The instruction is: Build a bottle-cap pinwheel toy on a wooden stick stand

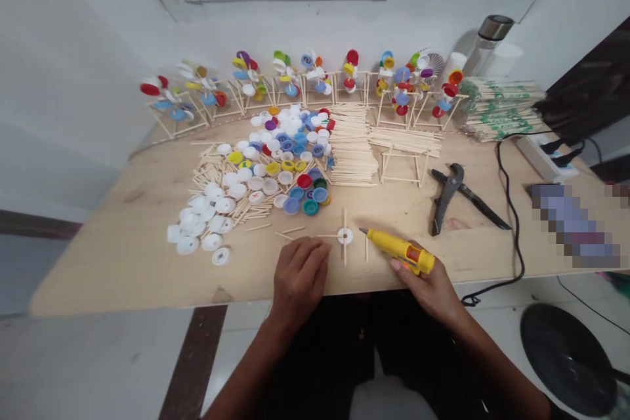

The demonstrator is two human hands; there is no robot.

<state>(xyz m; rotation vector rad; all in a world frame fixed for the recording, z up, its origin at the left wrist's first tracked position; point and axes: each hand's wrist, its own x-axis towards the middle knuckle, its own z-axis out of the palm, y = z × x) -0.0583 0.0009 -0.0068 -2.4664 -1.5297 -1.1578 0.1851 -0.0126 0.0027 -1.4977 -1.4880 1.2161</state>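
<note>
My right hand (433,289) is wrapped round a yellow hot glue gun (398,251), its dark nozzle pointing left. Just left of that nozzle lies a white round disc (348,240) with a long wooden stick (345,220) across it. Another thin stick (329,235) runs from the disc's left side to my left hand (301,275). The fingers of that hand are closed at the stick's outer end; their exact grip is partly hidden. A short loose stick (367,249) lies below the nozzle.
Bottle caps (294,194), white discs (188,245) and cut sticks lie to the left. Long sticks (352,151) are stacked behind. Pinwheel-like cap models (349,72) line the wall. A stick frame (403,167), black-handled cutters (447,197), a cord (516,230) and a power strip (546,161) are right.
</note>
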